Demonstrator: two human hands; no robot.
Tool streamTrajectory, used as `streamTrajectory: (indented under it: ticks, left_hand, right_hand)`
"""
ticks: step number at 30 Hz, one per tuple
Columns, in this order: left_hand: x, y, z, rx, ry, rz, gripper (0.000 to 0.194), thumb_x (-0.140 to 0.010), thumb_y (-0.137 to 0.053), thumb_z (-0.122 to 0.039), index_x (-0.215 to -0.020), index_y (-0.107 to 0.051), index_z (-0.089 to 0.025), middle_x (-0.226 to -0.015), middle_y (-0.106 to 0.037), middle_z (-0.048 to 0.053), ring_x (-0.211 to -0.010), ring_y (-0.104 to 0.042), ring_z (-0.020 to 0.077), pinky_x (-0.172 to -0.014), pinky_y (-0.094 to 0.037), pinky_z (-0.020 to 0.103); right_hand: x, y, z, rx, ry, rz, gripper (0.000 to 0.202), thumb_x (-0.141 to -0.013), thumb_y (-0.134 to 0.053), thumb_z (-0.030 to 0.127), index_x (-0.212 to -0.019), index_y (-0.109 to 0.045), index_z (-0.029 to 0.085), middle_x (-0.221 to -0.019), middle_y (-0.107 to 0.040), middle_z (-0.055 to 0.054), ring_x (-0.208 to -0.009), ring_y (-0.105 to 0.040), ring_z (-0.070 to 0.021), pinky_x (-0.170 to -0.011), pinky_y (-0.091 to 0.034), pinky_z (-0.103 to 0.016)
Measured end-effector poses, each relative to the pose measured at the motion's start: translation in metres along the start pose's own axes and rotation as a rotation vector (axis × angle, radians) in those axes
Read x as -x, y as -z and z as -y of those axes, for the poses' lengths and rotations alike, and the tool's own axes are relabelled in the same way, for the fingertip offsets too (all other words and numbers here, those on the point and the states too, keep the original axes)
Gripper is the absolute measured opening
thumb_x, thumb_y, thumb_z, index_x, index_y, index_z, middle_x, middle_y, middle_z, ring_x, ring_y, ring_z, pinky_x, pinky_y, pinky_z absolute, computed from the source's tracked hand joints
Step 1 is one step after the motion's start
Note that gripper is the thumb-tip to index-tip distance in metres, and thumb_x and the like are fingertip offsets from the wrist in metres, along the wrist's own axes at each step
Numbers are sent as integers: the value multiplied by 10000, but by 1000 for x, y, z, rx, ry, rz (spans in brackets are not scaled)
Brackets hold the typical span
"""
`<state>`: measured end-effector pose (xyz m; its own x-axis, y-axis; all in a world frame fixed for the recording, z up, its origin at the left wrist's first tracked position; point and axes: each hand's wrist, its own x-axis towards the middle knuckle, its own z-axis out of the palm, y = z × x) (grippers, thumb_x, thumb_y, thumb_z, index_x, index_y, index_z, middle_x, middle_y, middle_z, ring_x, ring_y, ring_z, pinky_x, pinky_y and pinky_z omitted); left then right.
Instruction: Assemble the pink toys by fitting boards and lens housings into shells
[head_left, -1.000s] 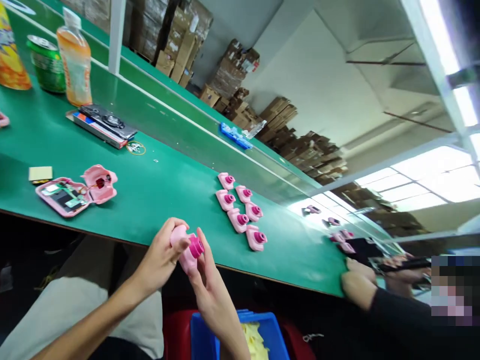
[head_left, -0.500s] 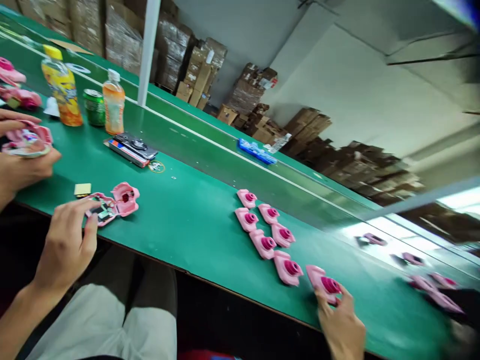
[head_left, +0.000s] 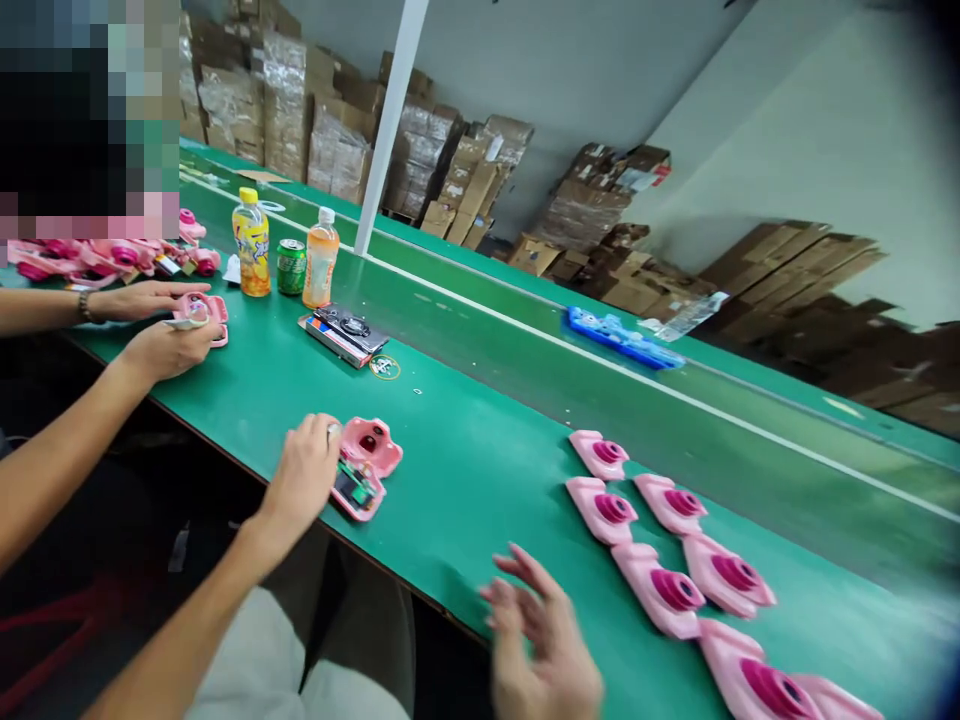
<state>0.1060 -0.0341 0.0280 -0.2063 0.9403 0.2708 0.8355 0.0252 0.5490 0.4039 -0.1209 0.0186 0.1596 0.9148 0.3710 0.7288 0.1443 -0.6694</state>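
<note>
My left hand point(head_left: 301, 475) is at the left side of an opened pink toy camera point(head_left: 360, 490), its fingers bent together. A small pale bit shows at the fingertips, too little to name. The camera's lower shell holds a green circuit board; its other half lies folded back behind it. My right hand point(head_left: 544, 640), somewhat blurred, is over the table's front edge with fingers apart and nothing in them. To its right, several closed pink toy cameras point(head_left: 656, 590) with dark pink lenses lie in two rows.
At left, a co-worker's hands point(head_left: 169, 345) hold another pink camera shell point(head_left: 217, 318), near a heap of pink parts point(head_left: 97, 260). Two bottles point(head_left: 251, 250), a green can point(head_left: 291, 268) and a flat box point(head_left: 341, 335) stand behind. A blue tray point(head_left: 622, 340) lies farther back.
My right hand has let go of the pink camera at the row's near end and moved left. My left hand has shifted over the spot by the small yellow block, now unseen. The view has turned left.
</note>
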Motion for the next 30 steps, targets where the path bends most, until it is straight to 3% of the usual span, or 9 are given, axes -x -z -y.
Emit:
streamTrajectory:
  ticks: [3,6,9,12,14,22,24,27,30]
  left_hand:
    - [20,-9,-23,388,-26,25,235,-1012,-446,-316,-1019,-651,-200,-1028,-658,68,-888,-646,192,-822,-512,293]
    - [25,-8,-28,759,10,127,253,-963,-563,-394,-1037,-701,-195,-1023,-700,57,-865,-648,195,-814,-518,290]
    - [22,-8,-18,953,53,264,397,-948,-586,-448,-1213,-693,-172,-1004,-732,59,-927,-668,217,-878,-534,317]
    - [18,-10,-7,996,47,363,693,-928,-604,-440,-1525,-417,-143,-1026,-723,52,-939,-660,210,-896,-542,345]
    - [18,-9,-5,957,23,406,790,-931,-578,-420,-1590,-258,-125,-1018,-709,42,-880,-649,190,-864,-542,341]
    - [17,-2,-10,881,4,410,724,-926,-540,-384,-1565,-336,-113,-1072,-722,84,-882,-658,215,-846,-528,340]
    - [17,-5,-10,928,1,407,707,-919,-558,-376,-1553,-369,-130,-1129,-719,94,-940,-657,220,-861,-521,334]
    - [13,-8,-8,1050,88,424,741,-895,-591,-361,-1556,-359,-119,-1067,-731,89,-769,-626,171,-711,-509,289]
    - [6,-3,-7,1247,183,472,642,-837,-670,-324,-1436,-550,-127,-1019,-746,84,-695,-588,137,-652,-489,260]
  right_hand:
    - [-21,-52,81,-246,137,35,311,-980,-568,343,-1272,-636,258,-1100,-717,-94,-840,-707,-229,-691,-611,-361]
    - [-60,-74,118,-220,391,255,311,-991,-530,209,-1262,-671,267,-1163,-712,-80,-989,-686,-218,-853,-575,-353]
    - [-92,-83,117,-157,527,480,280,-973,-524,118,-1109,-733,244,-1067,-728,-63,-949,-683,-195,-852,-539,-322]
    - [-106,-88,109,-126,532,580,171,-948,-592,99,-939,-724,207,-897,-727,-28,-828,-676,-166,-768,-508,-284]
    - [-108,-89,108,-105,548,618,116,-938,-630,110,-927,-702,201,-891,-724,-15,-836,-673,-157,-766,-493,-268]
    - [-116,-89,117,149,711,695,129,-968,-592,106,-926,-657,209,-884,-668,1,-772,-621,-135,-691,-445,-242]
    - [-119,-90,118,247,772,700,109,-966,-590,110,-929,-635,202,-901,-635,-9,-770,-605,-141,-676,-447,-245]
    - [-116,-93,115,397,866,682,144,-945,-535,53,-938,-594,184,-942,-597,-36,-741,-580,-154,-613,-442,-256]
    - [-109,-94,109,392,922,585,217,-926,-461,-3,-957,-574,180,-964,-595,-59,-779,-586,-173,-632,-472,-268]
